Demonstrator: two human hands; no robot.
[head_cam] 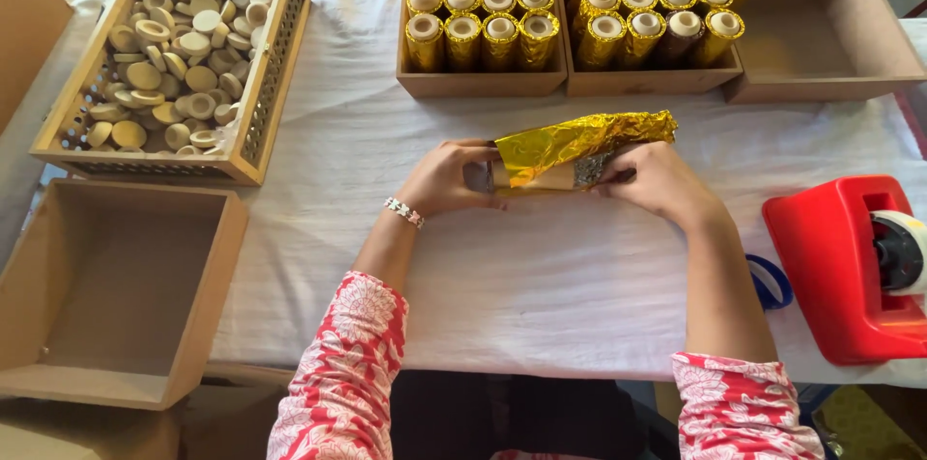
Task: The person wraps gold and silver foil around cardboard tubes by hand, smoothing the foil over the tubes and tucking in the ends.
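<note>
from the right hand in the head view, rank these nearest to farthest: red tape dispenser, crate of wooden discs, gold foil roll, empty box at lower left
From the right hand:
1. Gold foil roll, held between both hands at centre.
2. Red tape dispenser, on the right edge.
3. Crate of wooden discs, upper left.
4. Empty box, lower left, slightly farther than the crate.

A: Classify the location.

B: Small hand-assembly workshop. Evidence: a cloth-covered counter point(541, 277) laid out as a workstation.

A: Supporting items?

B: At 10 o'clock, a perforated wooden crate point(261, 103) of round wooden discs point(179, 45). At 12 o'clock, wooden trays point(483, 83) packed with gold foil-wrapped tubes point(502, 30). At 3 o'clock, a red tape dispenser point(835, 267).
</note>
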